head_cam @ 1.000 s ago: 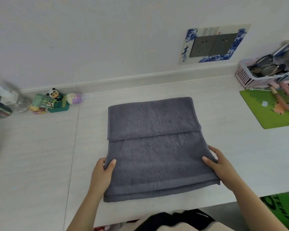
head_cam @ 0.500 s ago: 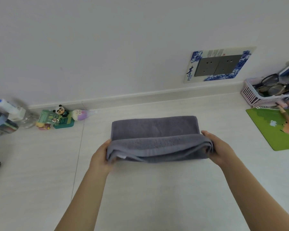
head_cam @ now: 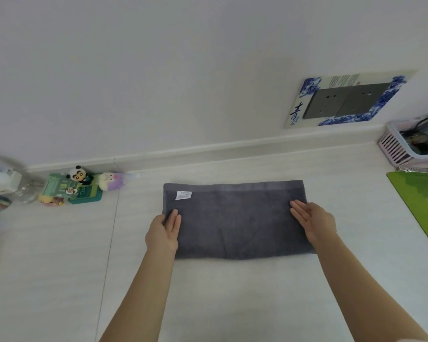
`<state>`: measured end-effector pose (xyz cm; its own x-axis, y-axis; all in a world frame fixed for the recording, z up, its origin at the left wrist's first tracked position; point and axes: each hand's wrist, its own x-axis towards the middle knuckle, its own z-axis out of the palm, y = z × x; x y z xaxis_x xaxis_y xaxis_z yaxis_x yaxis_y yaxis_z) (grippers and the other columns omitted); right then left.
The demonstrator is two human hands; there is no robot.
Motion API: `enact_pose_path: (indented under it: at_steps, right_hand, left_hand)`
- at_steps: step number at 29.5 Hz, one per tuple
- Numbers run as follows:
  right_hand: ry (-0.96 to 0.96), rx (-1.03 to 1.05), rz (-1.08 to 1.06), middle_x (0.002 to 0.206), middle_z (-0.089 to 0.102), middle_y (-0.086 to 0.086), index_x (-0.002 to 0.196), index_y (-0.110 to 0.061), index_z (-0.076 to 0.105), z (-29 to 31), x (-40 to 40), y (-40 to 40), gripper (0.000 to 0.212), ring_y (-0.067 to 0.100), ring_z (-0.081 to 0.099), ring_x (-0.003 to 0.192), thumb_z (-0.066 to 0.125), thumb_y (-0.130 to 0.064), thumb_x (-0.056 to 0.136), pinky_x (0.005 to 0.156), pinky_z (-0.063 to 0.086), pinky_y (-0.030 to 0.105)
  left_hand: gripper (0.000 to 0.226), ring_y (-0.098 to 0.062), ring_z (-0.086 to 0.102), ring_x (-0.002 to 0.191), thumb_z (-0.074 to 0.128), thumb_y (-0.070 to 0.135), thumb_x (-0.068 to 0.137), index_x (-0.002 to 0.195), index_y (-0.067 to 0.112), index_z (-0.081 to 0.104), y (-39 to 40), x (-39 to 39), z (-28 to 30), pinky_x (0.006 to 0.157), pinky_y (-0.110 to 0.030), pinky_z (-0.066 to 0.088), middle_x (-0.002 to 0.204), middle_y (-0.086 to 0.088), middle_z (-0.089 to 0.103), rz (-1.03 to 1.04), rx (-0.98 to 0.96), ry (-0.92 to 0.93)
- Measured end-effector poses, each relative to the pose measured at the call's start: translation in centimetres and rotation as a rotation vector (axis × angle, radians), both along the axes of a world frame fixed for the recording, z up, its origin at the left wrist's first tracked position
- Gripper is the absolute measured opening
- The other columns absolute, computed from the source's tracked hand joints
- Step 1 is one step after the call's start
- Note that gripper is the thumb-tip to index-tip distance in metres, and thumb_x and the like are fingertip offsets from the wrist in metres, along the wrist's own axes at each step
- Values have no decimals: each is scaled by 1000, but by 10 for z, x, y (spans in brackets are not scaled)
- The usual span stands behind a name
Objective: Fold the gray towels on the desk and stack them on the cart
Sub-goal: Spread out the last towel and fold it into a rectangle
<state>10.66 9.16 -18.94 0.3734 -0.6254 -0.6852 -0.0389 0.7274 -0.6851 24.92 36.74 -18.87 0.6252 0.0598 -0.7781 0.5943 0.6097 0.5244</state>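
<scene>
On the desk's (head_cam: 232, 304) far left stand small toy figures (head_cam: 77, 186) by the wall. Toward the middle, the left hand (head_cam: 164, 230) lies flat, fingers straight, on the left end of the folded gray towel (head_cam: 235, 218), white tag up. Its right end lies under the right hand (head_cam: 311, 219), fingers straight too. Farther right sit a green mat (head_cam: 420, 206) and pink basket (head_cam: 395, 149).

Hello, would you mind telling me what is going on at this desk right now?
A person is folding a gray towel on the desk. It lies flat as a wide folded rectangle with a white label showing near its far left corner. The left hand and the right hand press flat on its two ends, fingers straight. No cart is in view, so stacking is not yet done.
</scene>
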Motion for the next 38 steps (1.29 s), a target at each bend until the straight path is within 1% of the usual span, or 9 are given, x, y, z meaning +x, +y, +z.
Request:
enact_pose_path:
  at_steps: [6,8,11,14,19,25,29,35,38]
  right_hand:
    - [373,-435,202,114,64,8,124,0,50,-2,9,19,35,19,62,95,49,-7,90,82,46,30]
    - [468,-800,379,115,63,1,128,-12,50,-4,18,44,41,19,58,99,52,-9,87,85,43,31]
    - [475,-1273,756,144,45,3,137,-18,48,-23,41,79,42,22,38,134,45,-18,95,111,25,37]
    - [653,-1418,1129,159,10,-3,149,-29,19,-45,47,77,60,18,2,147,6,-48,94,117,-4,36]
    - [857,-1481,1079,159,8,-3,150,-35,12,-61,28,26,70,20,0,147,-3,-59,85,117,-7,41]
    - [946,-1411,1040,159,11,2,150,-28,16,-64,25,11,74,21,-1,147,-4,-56,84,117,-6,46]
    - [588,-1336,789,156,22,4,146,-14,33,-56,31,43,62,15,6,146,14,-43,94,119,-4,36]
    - [-40,-628,586,144,39,-19,140,-32,41,-23,41,132,40,-5,33,132,39,-21,101,113,25,21]
    - [-137,-324,492,140,44,-14,141,-35,38,-20,53,147,40,4,44,127,35,-32,102,112,29,27]
  left_hand:
    - [42,-25,61,103,45,3,91,133,-4,42,-18,-6,-7,87,-34,50,116,-17,56,-92,399,-133]
    - [55,-24,54,110,47,2,87,142,4,36,-38,-16,-9,95,-35,44,126,-11,52,-303,914,-568]
    - [55,-27,31,139,30,19,87,141,10,42,-76,-28,-24,114,-43,23,149,-13,37,-1037,1493,-1246]
    - [73,-24,-6,147,-4,49,84,152,26,9,-81,-19,-45,114,-52,-10,161,-3,0,-1564,1657,-1042]
    - [73,-20,-1,147,-1,61,85,151,33,13,-35,8,-63,113,-57,-5,160,2,7,-1445,1791,-838]
    - [57,-28,7,145,32,49,97,150,31,21,-5,17,-59,113,-52,18,159,-8,8,-1283,1645,-668]
    - [64,-36,43,123,59,36,90,144,16,31,-1,6,-40,95,-46,41,137,-17,43,-912,1352,-482]
    - [42,-25,65,87,76,43,76,98,9,63,11,17,-15,76,-34,51,100,-8,69,-912,860,-110]
    - [31,-21,68,90,69,32,84,107,14,63,18,15,9,79,-33,53,101,-4,72,-956,619,-147]
